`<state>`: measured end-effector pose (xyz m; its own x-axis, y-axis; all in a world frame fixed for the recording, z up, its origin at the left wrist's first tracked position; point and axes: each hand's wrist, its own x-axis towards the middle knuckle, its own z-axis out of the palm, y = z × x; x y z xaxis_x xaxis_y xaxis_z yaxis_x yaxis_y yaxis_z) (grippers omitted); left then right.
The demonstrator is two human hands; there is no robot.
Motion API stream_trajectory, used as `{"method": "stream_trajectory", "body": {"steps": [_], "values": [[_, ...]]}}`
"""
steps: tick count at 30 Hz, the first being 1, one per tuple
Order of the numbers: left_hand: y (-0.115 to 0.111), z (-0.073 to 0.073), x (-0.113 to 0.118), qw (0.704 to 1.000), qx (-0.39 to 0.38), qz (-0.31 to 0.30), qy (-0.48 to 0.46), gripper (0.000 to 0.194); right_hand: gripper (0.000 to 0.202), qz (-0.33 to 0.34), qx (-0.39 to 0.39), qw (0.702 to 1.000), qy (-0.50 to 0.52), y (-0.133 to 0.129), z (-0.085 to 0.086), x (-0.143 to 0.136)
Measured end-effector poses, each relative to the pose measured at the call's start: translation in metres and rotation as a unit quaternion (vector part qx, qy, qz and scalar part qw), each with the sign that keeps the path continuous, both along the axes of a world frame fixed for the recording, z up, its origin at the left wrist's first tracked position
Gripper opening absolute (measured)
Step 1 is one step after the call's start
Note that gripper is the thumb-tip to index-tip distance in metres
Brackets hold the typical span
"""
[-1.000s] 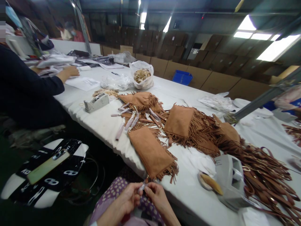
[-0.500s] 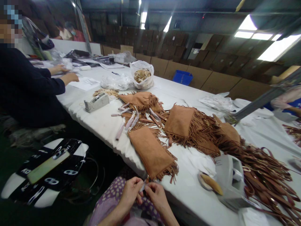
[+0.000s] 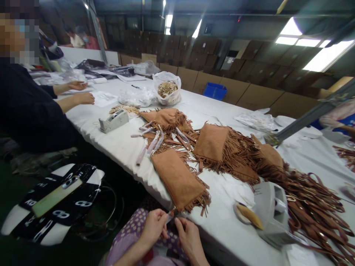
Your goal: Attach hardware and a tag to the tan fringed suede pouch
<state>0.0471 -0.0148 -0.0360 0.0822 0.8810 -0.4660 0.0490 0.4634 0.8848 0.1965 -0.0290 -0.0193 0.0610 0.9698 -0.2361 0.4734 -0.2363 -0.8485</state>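
Bottom centre of the frame, a small pale strip sits pinched at the near corner of the tan fringed pouch, which hangs a little over the desk edge. The left hand grips it between thumb and fingertips; the right hand is curled in close, fingers drawn together, though whether it actually has hold of the strip I can't tell. The risk: a hard tug could drag the pouch off the edge into the lap, since little of that corner rests on the cloth. The loose fringe just beside could catch in the pinch. To the lower right, the tape dispenser stands near enough for a swinging elbow to knock it.
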Motion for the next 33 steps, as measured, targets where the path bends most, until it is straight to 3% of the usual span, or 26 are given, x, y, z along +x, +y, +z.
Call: {"method": "stream_trajectory", "body": {"steps": [2, 6, 9, 13, 18, 24, 27, 33], "values": [[-0.002, 0.002, -0.002, 0.997, 0.051, -0.008, 0.062, 0.031, 0.033, -0.041, 0.011, 0.999, 0.015, -0.005, 0.002, 0.004], [-0.005, 0.012, -0.006, 0.981, 0.117, -0.037, 0.15, 0.027, 0.049, -0.112, -0.101, 0.972, 0.18, -0.008, 0.005, -0.004], [-0.008, 0.014, -0.006, 0.969, 0.152, -0.039, 0.19, 0.021, 0.051, -0.113, -0.15, 0.937, 0.295, -0.005, 0.008, -0.023], [-0.01, 0.012, -0.005, 0.966, 0.163, -0.042, 0.197, 0.017, 0.037, -0.124, -0.14, 0.899, 0.395, -0.001, 0.009, -0.041], [-0.01, 0.01, 0.003, 0.99, 0.122, 0.01, 0.07, 0.02, 0.031, -0.188, -0.153, 0.861, 0.447, 0.002, 0.001, -0.041], [-0.007, 0.007, 0.011, 0.989, -0.01, 0.051, -0.138, 0.048, 0.033, -0.157, -0.137, 0.843, 0.496, 0.003, -0.002, -0.04], [-0.006, 0.012, 0.005, 0.959, -0.085, 0.034, -0.268, 0.051, 0.039, -0.156, -0.143, 0.829, 0.517, 0.007, 0.005, -0.038], [-0.003, 0.022, -0.016, 0.864, -0.196, -0.009, -0.464, 0.027, 0.038, -0.159, -0.197, 0.799, 0.546, 0.018, 0.013, -0.035]]}}
